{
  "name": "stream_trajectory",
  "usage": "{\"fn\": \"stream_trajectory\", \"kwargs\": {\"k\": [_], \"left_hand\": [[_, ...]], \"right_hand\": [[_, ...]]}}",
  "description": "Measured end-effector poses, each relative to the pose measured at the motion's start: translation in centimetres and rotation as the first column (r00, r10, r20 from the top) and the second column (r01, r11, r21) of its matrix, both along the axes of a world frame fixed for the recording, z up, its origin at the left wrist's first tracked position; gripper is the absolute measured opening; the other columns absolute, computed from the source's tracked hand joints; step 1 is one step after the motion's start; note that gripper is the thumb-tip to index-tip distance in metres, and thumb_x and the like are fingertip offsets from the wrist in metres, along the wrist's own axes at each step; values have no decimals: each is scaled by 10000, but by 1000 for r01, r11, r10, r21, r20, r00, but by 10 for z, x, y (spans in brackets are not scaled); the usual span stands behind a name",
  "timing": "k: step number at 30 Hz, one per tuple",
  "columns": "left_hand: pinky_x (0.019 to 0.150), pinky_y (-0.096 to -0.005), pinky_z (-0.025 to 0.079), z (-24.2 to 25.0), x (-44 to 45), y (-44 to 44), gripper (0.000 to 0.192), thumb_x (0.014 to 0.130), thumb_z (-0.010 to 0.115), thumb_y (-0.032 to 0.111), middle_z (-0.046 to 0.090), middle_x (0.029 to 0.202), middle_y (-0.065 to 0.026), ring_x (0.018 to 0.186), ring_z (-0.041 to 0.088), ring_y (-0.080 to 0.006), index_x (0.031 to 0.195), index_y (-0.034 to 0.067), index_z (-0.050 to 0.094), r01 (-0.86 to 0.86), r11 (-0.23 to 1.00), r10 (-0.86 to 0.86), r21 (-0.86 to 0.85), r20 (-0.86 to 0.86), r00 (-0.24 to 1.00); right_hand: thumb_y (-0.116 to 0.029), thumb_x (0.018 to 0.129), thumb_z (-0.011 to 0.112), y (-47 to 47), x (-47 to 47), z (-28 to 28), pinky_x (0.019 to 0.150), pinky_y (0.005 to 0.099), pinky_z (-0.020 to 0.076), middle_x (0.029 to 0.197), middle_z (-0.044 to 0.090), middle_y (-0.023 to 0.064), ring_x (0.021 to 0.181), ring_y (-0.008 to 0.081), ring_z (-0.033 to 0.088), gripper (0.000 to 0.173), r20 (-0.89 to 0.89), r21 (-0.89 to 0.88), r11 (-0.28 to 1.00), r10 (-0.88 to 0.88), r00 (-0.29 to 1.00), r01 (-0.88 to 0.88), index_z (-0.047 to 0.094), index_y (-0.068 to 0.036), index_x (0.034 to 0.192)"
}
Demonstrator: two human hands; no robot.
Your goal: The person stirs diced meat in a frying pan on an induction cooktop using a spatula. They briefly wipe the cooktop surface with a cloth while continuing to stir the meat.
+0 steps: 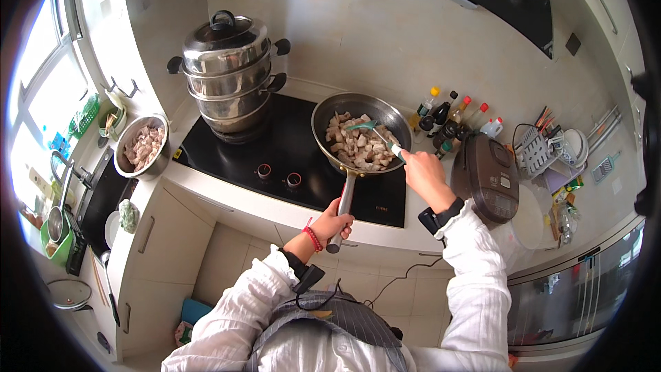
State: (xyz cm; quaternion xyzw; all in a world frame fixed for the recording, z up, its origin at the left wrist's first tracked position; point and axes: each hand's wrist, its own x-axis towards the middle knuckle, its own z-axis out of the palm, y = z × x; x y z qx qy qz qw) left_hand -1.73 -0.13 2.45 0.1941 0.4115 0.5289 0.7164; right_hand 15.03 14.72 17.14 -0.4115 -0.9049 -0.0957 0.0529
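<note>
My left hand (334,226) grips the long metal handle of a frying pan (397,113), which sits on the right side of a black cooktop (242,157). Chunks of pale, partly browned meat (361,147) cover much of the pan's floor. In my right hand (426,175) is the handle of a green-headed spatula (363,125), its head lying among the meat. The lower end of that handle is hidden by my fingers.
A stacked steel steamer pot (227,72) stands on the cooktop's left. Left of it is a steel bowl of meat (144,145). Condiment bottles (449,116) and a brown rice cooker (488,178) stand right of the pan. A range hood (496,0) overhangs the counter.
</note>
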Motion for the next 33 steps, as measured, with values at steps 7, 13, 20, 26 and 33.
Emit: {"fn": "stream_trajectory", "kwargs": {"k": [7,13,20,26,33], "left_hand": [[448,-238,405,0,0,-2,630,829,563,-31,489,761,-76,554,486,-129,1352,149,261,-7,1000,7,-2,12,1000],[448,-239,409,2,0,-1,639,830,564,-28,488,754,-74,549,488,-128,1358,154,256,0,1000,0,-13,0,1000],[449,-242,409,1,1,-1,646,829,565,-28,490,764,-72,556,490,-130,1362,148,246,1,1000,-1,-7,4,1000],[456,-246,410,-3,1,-2,653,829,564,-27,491,772,-76,563,491,-133,1368,149,240,-5,1000,5,10,11,1000],[434,-261,415,-4,2,0,653,826,546,-26,490,709,-77,518,485,-138,1366,118,208,-9,999,8,32,27,1000]], "right_hand": [[-123,775,644,-18,32,41,654,443,516,775,651,147,724,354,633,275,-12,-122,992,-29,999,27,654,-136,1049],[-82,790,593,-26,36,33,606,417,522,748,632,143,689,331,641,255,160,-45,999,38,986,-31,667,-113,1032],[-47,798,557,-15,19,-3,572,426,516,718,612,141,676,321,642,257,171,37,996,71,983,-78,652,-60,1037],[-35,768,580,-17,26,32,588,444,519,690,621,161,685,356,641,267,225,-27,996,92,970,-88,664,-68,1019],[-69,728,637,-18,15,41,595,450,513,697,624,158,675,352,633,235,173,-12,999,40,984,-39,667,-70,961]]}}
